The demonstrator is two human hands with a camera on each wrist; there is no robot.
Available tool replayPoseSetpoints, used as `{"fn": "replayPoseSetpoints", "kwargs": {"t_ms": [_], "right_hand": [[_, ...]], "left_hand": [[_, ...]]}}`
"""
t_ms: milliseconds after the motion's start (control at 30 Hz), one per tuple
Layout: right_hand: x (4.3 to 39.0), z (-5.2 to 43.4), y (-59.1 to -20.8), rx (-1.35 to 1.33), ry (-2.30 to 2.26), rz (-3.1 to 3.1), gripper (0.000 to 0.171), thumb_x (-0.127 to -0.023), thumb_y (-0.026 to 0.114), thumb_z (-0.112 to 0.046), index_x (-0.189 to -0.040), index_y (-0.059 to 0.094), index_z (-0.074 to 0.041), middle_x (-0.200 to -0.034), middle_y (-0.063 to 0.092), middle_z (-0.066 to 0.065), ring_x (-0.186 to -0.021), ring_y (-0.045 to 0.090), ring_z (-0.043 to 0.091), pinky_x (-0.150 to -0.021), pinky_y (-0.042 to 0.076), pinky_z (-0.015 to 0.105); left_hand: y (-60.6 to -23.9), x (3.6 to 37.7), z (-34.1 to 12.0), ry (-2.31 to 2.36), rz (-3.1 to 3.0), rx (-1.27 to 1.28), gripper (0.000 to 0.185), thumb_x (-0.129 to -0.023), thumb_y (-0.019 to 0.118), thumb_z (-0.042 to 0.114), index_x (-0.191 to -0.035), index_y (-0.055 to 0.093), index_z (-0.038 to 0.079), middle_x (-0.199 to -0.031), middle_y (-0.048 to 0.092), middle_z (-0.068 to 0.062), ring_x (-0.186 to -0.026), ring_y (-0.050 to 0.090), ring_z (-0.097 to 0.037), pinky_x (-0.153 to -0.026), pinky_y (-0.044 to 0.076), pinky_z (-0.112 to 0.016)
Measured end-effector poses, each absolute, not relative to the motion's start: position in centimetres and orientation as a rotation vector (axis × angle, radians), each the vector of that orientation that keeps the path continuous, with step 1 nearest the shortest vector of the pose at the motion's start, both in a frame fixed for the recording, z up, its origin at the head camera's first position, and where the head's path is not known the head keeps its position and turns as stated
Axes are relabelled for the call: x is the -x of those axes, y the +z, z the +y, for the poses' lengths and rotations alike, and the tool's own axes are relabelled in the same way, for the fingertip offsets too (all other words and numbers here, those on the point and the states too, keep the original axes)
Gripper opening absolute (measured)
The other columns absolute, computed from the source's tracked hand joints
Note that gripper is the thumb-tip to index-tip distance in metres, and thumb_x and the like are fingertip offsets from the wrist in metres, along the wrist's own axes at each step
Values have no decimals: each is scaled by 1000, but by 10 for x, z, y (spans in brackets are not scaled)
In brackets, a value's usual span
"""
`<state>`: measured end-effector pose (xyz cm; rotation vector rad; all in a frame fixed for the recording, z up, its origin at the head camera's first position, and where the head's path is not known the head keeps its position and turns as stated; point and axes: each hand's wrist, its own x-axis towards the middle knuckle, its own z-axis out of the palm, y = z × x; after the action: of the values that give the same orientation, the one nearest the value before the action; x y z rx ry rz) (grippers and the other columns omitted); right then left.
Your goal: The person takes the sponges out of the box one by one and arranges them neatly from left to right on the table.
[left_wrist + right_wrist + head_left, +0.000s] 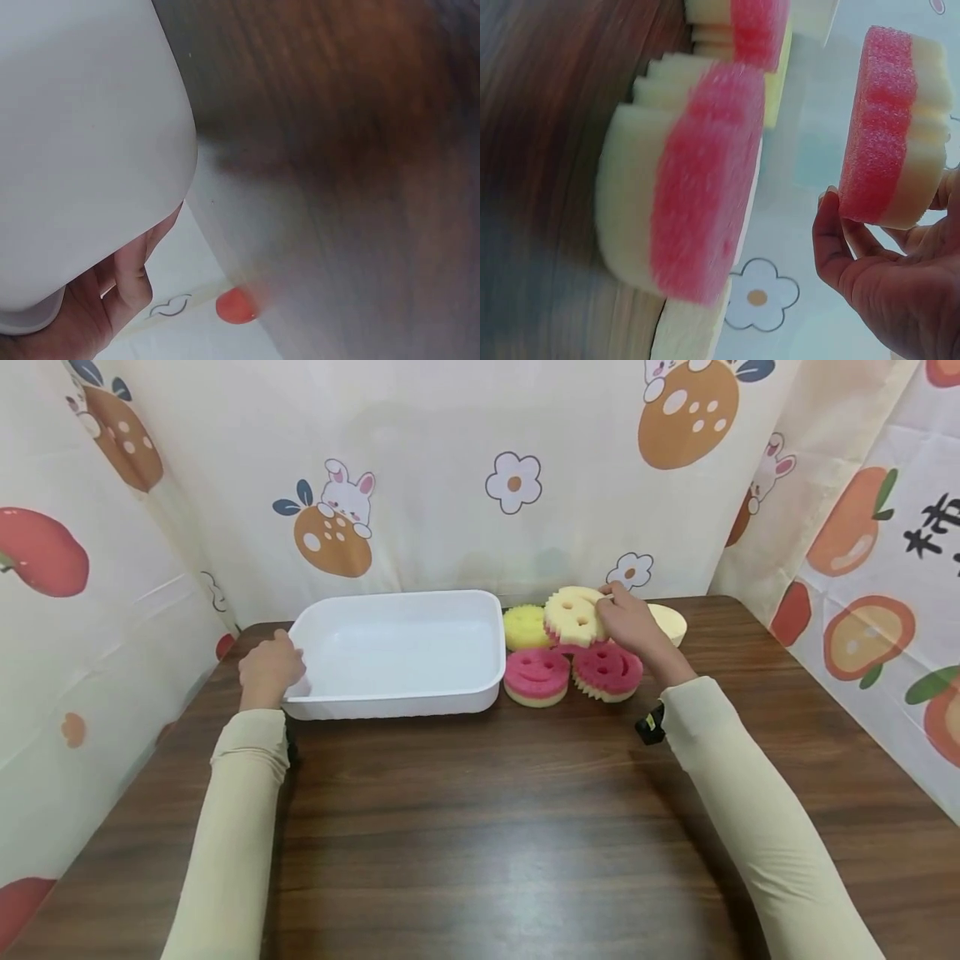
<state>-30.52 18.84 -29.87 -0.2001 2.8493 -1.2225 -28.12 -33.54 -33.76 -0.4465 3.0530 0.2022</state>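
My left hand (pixel 272 670) grips the left rim of a white rectangular plastic tub (pixel 390 704); in the left wrist view its fingers curl around the tub's side wall (pixel 90 150). At the right, my right hand (pixel 628 620) pinches a round smiley-face sponge (pixel 572 613), cream on one face and pink on the other, with a wavy edge. The right wrist view shows that sponge (pixel 889 135) raised between thumb and fingers. Below it on the table lie two pink-topped smiley sponges, one smooth-edged (pixel 537 674) and one wavy-edged (pixel 609 670).
A yellow sponge (pixel 525 627) lies against the tub's right side. Another cream piece (pixel 669 622) sits behind the right hand. All stand on a brown wooden table (pixel 465 827). A printed curtain (pixel 442 527) hangs along the table's back and sides.
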Motion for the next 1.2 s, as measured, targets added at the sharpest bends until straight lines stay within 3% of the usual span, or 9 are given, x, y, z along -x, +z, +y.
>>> {"fn": "replayPoseSetpoints", "kwargs": {"t_ms": [367, 767, 1200], "right_hand": [[303, 205, -301, 176, -1116, 2909, 55, -101, 21, -32, -145, 34, -2, -138, 48, 27, -118, 46, 36, -99, 38, 46], [302, 228, -303, 119, -1011, 2922, 60, -93, 24, -26, -147, 30, 0, -133, 47, 31, -117, 44, 40, -93, 40, 49], [301, 253, -308, 63, -929, 2896, 60, -93, 25, -22, -146, 23, 5, -129, 42, 34, -109, 43, 42, -87, 41, 47]], "left_hand": [[-334, 277, -333, 213, 3042, 433, 58, -103, 39, 23, -143, 24, -16, -120, 51, -42, -106, 56, -56, -89, 48, -64], [-336, 277, -335, 216, 3080, 432, 55, -104, 37, 23, -140, 27, -17, -121, 50, -43, -108, 55, -57, -88, 48, -65], [-335, 280, -334, 203, 3081, 428, 54, -104, 38, 23, -140, 29, -17, -119, 52, -42, -107, 56, -56, -88, 49, -64]]}}
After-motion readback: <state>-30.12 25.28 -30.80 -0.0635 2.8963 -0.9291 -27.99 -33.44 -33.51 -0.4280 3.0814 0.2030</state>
